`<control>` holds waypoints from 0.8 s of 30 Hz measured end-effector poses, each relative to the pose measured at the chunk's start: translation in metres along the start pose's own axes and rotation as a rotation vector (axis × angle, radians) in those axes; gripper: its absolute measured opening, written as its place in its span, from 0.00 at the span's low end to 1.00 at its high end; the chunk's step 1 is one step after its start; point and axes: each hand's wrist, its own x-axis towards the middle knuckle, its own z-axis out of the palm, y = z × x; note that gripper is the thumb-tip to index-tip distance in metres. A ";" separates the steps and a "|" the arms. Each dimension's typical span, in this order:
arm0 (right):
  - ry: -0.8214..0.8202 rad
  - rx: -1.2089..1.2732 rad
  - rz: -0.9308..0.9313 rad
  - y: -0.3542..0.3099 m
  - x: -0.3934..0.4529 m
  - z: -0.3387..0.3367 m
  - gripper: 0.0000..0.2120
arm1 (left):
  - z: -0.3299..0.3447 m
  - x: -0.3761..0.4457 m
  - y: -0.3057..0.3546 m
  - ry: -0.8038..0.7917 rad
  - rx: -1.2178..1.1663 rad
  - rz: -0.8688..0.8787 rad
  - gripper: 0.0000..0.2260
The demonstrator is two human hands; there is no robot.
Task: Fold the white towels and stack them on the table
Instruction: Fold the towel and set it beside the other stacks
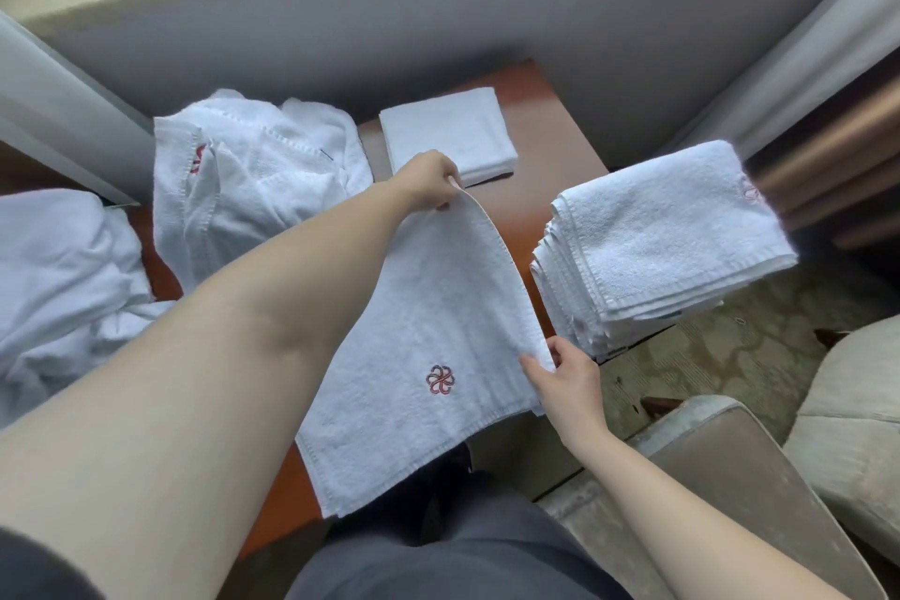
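Observation:
A white towel with a red flower emblem lies spread over the reddish-brown table, its near edge hanging off the front. My left hand pinches the towel's far right corner, lifted off the table. My right hand pinches the near right corner. Between them the right edge arches upward. A folded white towel lies at the table's far end. A tall stack of folded towels stands on the right edge of the table.
A heap of unfolded white towels sits at the far left of the table, and more white cloth bulges at the left. A grey wall runs behind. Beige chair arms and patterned carpet lie to the right.

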 end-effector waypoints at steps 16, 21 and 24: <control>-0.404 -0.158 -0.198 -0.037 -0.066 0.081 0.12 | -0.047 -0.124 -0.105 0.200 0.360 -0.073 0.13; -0.514 -0.260 -0.237 -0.045 -0.093 0.122 0.15 | -0.048 -0.171 -0.149 0.221 0.315 -0.117 0.11; -0.582 -0.317 -0.194 -0.047 -0.103 0.148 0.13 | -0.049 -0.190 -0.173 0.226 0.316 -0.136 0.13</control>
